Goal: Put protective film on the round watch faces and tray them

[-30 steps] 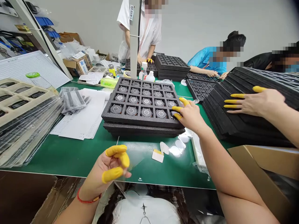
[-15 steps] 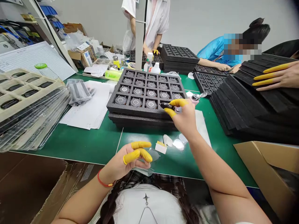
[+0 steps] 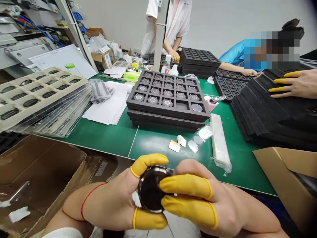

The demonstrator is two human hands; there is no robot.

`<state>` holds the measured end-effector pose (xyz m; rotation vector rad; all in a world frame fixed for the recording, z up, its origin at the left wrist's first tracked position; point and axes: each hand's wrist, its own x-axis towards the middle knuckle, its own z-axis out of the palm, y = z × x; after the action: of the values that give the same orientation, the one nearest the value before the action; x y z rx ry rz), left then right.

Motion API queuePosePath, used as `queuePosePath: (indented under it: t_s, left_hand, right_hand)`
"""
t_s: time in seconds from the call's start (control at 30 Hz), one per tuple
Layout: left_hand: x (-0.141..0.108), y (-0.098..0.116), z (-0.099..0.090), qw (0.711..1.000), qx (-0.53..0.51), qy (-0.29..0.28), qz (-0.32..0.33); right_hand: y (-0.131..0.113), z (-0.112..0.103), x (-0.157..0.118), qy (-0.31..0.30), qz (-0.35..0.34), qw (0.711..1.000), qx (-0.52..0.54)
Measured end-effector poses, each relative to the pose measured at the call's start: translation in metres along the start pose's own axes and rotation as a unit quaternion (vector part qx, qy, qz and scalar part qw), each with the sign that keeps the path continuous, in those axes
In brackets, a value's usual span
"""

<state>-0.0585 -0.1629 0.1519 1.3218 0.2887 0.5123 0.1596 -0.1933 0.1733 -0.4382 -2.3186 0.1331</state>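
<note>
Round watch case [image 3: 149, 191]; black face toward the camera

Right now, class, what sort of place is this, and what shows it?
Probably an assembly or packing workshop: a foam tray of watch-like discs, yellow finger cots and a co-worker across the green bench.

Head cam, fwd/down, close abv L hand [image 3: 121, 196] & R hand [image 3: 218, 201], bench [image 3: 151, 142] beyond.
</note>
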Motion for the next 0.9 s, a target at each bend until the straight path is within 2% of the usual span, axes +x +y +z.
queuePosePath:
  t_s: [0.07,0.13,0.27,0.4,0.57,0.77,0.9]
  left_hand:
    - [-0.009,0.007,0.007,0.999,0.024,-0.026,-0.012]
    - [-0.009,0.009,0.011,0.997,0.064,-0.027,-0.046]
    - [0.008,-0.006,0.01,0.985,0.134,-0.007,-0.108]
    - [0.03,-0.034,0.007,0.981,0.174,0.006,-0.08]
    - [0.048,-0.062,-0.002,0.993,0.105,0.009,-0.06]
    - [0.061,-0.089,-0.021,0.986,0.096,-0.021,-0.134]
    - [0.068,-0.1,-0.036,0.98,0.093,-0.024,-0.174]
  right_hand:
    - [-0.009,0.0,0.0,0.01,0.007,0.999,0.033]
    - [-0.016,0.006,-0.003,0.052,0.046,0.996,0.048]
    - [-0.018,0.025,-0.011,0.098,0.148,0.984,0.02]
    - [-0.01,0.042,-0.026,0.069,0.195,0.978,-0.014]
    - [0.008,0.062,-0.051,0.061,0.244,0.966,-0.056]
    - [0.032,0.086,-0.07,0.049,0.256,0.963,-0.064]
    - [0.047,0.089,-0.074,0.039,0.275,0.96,-0.033]
